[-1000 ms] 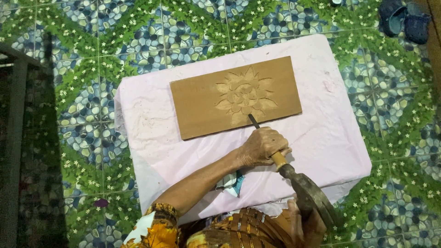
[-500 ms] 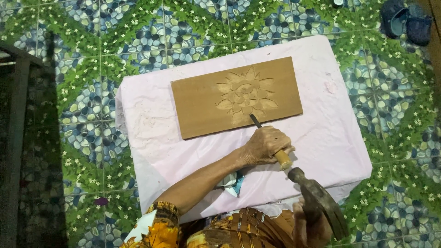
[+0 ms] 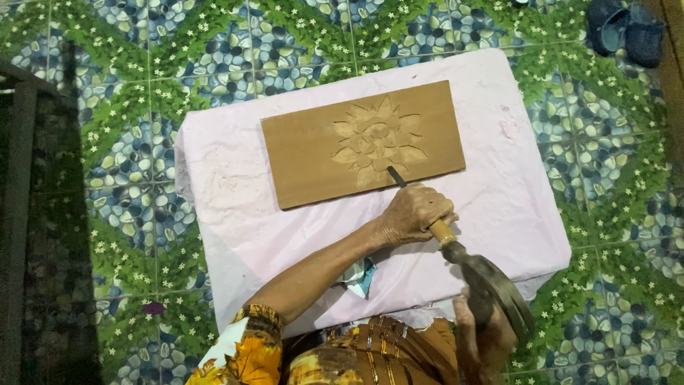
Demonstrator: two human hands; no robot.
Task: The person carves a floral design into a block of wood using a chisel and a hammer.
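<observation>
A brown wooden board [image 3: 313, 157] lies on a pink cloth-covered surface [image 3: 235, 228], with a flower relief [image 3: 377, 139] carved into its right half. My left hand [image 3: 413, 214] is shut on a chisel [image 3: 396, 178]. Its dark blade tip rests at the flower's lower edge. Its yellow handle end [image 3: 443, 232] sticks out behind my fist. My right hand [image 3: 484, 346], low at the frame's bottom, grips a dark mallet [image 3: 495, 285]. The mallet's head is against the chisel's handle end.
The floor is green and blue patterned tile [image 3: 107, 164]. A pair of blue slippers [image 3: 627, 32] lies at the top right. Dark furniture [image 3: 21, 214] stands along the left edge. A small teal scrap [image 3: 360, 276] lies under my left forearm.
The mallet drew back from the chisel's handle half a second ago and has now come back against it. The chisel and board have stayed in place.
</observation>
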